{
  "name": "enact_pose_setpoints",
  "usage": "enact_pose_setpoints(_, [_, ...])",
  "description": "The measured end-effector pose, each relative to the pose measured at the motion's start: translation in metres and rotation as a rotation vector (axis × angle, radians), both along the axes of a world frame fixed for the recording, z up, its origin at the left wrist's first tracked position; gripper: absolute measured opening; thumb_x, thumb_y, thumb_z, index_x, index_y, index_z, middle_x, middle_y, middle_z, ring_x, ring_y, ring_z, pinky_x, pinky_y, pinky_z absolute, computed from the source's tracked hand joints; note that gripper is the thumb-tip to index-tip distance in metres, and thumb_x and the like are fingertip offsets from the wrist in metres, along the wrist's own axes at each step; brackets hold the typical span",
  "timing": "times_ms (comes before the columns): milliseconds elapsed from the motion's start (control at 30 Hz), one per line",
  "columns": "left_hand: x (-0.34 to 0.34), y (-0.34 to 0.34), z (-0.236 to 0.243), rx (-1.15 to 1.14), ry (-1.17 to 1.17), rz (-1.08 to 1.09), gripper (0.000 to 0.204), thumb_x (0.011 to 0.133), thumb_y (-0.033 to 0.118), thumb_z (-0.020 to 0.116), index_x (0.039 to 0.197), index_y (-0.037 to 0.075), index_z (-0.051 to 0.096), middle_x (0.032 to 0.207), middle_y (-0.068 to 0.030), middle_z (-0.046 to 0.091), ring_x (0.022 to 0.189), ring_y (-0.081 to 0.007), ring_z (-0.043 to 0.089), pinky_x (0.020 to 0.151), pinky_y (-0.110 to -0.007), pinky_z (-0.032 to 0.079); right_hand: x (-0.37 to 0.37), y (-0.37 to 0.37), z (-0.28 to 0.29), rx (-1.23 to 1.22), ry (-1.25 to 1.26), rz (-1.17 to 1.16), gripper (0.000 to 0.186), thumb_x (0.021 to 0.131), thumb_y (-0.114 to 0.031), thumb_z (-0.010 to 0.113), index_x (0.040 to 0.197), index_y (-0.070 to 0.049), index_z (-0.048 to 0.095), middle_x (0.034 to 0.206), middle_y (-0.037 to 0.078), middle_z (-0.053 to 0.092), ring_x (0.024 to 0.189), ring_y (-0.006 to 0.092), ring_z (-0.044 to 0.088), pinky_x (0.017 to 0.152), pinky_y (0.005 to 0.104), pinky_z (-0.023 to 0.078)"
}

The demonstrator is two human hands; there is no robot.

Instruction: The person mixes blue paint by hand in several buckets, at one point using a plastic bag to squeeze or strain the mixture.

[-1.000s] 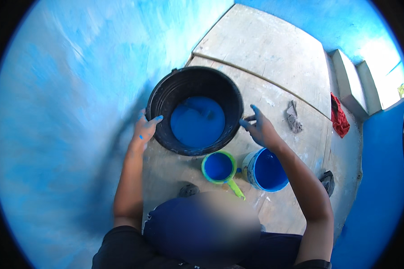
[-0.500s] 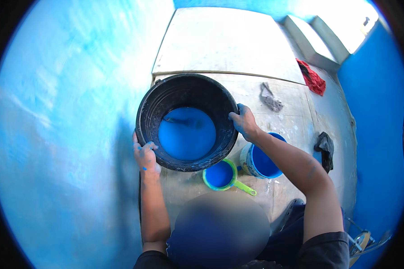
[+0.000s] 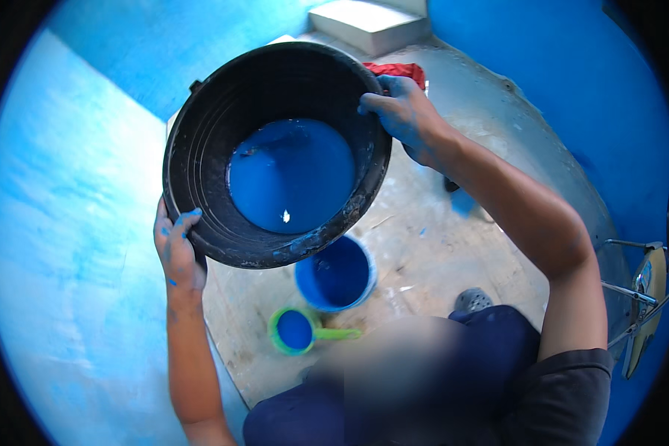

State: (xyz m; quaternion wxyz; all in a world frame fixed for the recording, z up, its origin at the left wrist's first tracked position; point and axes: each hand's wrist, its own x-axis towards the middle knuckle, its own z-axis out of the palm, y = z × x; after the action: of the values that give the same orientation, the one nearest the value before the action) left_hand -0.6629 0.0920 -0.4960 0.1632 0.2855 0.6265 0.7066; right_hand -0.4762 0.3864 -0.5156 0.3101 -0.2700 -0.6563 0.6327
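Observation:
A large black bucket (image 3: pixel 201 178) is held up off the floor, tilted, with blue paint (image 3: pixel 293 171) pooled in its bottom. Something dark, perhaps a brush, lies partly sunk in that paint. My left hand (image 3: pixel 178 253) grips the bucket's rim at the lower left, thumb over the edge. My right hand (image 3: pixel 405 119) clasps the rim at the upper right. Both hands are smeared with blue. Below the bucket's near rim stands a smaller pail (image 3: pixel 372 279) with blue inside, partly hidden by the bucket. Beside it sits a green dipper (image 3: pixel 334 334) containing blue paint.
Red cloth (image 3: pixel 405 72) lies beyond my right hand, near a pale step (image 3: pixel 368 26). Blue walls (image 3: pixel 557 74) rise on both sides. At the right stands a metal-framed object (image 3: pixel 643 297), perhaps a folding chair. My shoe (image 3: pixel 473 299) rests on the stained floor (image 3: pixel 401 230).
The black bucket has come nearer and tilted more, now overhanging the smaller pail. My view has swung to the right. Both hands have kept their hold on the rim.

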Motion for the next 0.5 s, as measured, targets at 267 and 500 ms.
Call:
enact_pose_setpoints(267, [0.103, 0.231, -0.039, -0.116, -0.089, -0.385, 0.061, 0.071, -0.009, 0.056, 0.131, -0.005, 0.048, 0.117, -0.0169, 0.065, 0.102, -0.0232, 0.066, 0.092, -0.032, 0.055, 0.208, 0.13, -0.049, -0.263, 0.199, -0.506, 0.052, 0.086, -0.013, 0.07, 0.131, 0.003, 0.05, 0.113, 0.016, 0.062, 0.095, 0.0222, 0.063, 0.084, 0.0334, 0.055])
enact_pose_setpoints(500, [0.225, 0.397, -0.135, -0.118, -0.154, -0.667, 0.066, 0.075, -0.015, 0.051, 0.139, -0.004, 0.042, 0.123, -0.0151, 0.063, 0.105, -0.0204, 0.065, 0.088, -0.028, 0.055, 0.384, 0.184, -0.136, -0.119, 0.099, -0.755, 0.028, 0.094, -0.008, 0.058, 0.118, 0.004, 0.058, 0.094, 0.007, 0.061, 0.086, 0.0143, 0.058, 0.08, 0.0297, 0.05])
